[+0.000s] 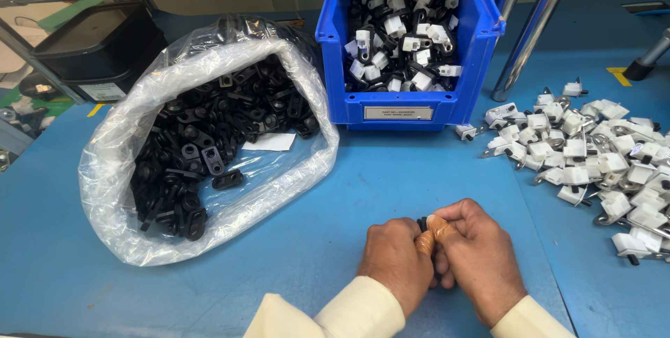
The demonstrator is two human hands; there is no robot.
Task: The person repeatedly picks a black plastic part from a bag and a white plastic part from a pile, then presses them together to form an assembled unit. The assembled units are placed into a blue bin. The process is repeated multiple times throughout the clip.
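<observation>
Both hands meet at the near edge of the blue worktop (391,177), pressed together over a small black plastic part (422,223). The left hand (396,262) is curled closed around the part from the left. The right hand (478,258) closes on it from the right, thumb pressing across the top; rubber finger cots (431,230) cover the fingertips that bear on it. Only a sliver of the part shows between the thumbs, so its shape cannot be told.

A clear plastic bag (209,149) of loose black parts lies open at the left, its mouth rolled back toward the hands for easy reach. A blue bin (408,38) at the far edge holds joined black-and-white pieces. A heap of white clips with metal hooks (593,153) spreads along the right edge, within the right hand's reach.
</observation>
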